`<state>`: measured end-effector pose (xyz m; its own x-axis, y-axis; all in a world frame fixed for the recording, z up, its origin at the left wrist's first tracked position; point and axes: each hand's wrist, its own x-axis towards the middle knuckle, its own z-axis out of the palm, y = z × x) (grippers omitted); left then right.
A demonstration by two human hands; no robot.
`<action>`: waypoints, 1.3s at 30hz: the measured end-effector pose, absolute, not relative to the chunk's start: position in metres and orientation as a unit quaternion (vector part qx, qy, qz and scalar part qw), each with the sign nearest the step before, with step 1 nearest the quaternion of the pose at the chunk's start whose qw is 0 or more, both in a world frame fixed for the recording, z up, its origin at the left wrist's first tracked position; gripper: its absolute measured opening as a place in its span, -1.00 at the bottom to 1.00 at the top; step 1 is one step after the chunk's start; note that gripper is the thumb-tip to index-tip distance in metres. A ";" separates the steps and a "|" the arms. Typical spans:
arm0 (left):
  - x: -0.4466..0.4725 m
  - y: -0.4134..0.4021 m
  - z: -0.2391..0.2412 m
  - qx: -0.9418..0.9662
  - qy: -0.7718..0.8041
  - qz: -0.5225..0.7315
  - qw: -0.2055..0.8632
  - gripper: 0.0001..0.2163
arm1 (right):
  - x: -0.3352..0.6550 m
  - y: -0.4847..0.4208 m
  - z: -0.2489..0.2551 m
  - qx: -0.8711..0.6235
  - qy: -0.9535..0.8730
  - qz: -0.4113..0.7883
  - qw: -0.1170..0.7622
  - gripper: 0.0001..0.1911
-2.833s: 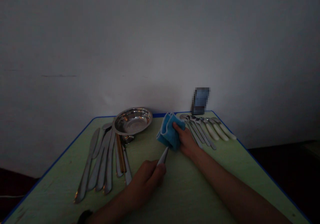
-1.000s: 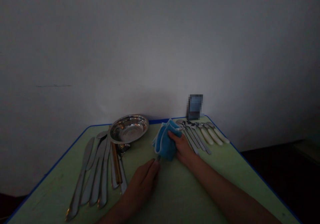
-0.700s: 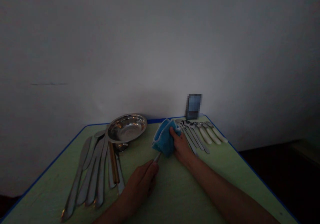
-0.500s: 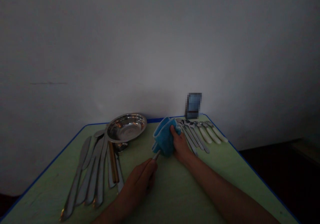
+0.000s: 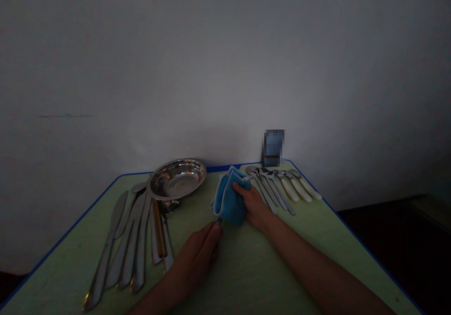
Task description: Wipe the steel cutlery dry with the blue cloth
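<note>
My right hand [image 5: 252, 204] is closed round a folded blue cloth [image 5: 229, 202] with a pale edge, thumb on top. My left hand [image 5: 202, 249], closed too, grips the handle of a piece of metal cutlery [image 5: 219, 221]. Only a short bit of that metal shows between my left fingers and the cloth. Its far end is wrapped inside the cloth, so its kind is hidden. Both hands are held over the middle of the table, the left one lower and nearer to me. Just beyond my right hand lie several metal spoons [image 5: 269, 188].
On the green table [image 5: 253, 277], a steel bowl [image 5: 178, 179] rests tilted at the back left. Large cutlery [image 5: 136, 240] and brown chopsticks [image 5: 159, 230] lie left. White-handled cutlery [image 5: 299, 188] lies right. A blurred-out phone-like object [image 5: 273, 147] stands against the wall.
The cloth has shifted slightly left and down along the cutlery, towards my left hand, covering more of the metal. My right hand moved with it; my left hand has stayed nearly still.
</note>
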<state>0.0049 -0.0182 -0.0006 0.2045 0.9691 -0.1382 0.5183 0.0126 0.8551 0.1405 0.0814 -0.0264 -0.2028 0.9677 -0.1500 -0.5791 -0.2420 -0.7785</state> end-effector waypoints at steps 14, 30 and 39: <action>0.003 -0.020 -0.001 0.672 0.572 0.265 0.387 -0.65 | 0.139 0.082 -0.027 -0.355 -0.307 0.693 0.547 -0.69; 0.003 -0.023 0.000 0.628 0.563 0.295 0.450 -0.64 | 0.137 0.083 -0.024 -0.344 -0.237 0.702 0.576 -0.78; -0.003 -0.024 -0.001 0.647 0.536 0.269 0.471 -0.64 | 0.140 0.088 -0.023 -0.363 -0.188 0.725 0.555 -0.79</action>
<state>-0.0030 -0.0243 -0.0009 0.2808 0.9468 -0.1573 0.4404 0.0186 0.8976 0.1398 0.0881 -0.0227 -0.1207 0.9408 -0.3168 -0.6678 -0.3131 -0.6753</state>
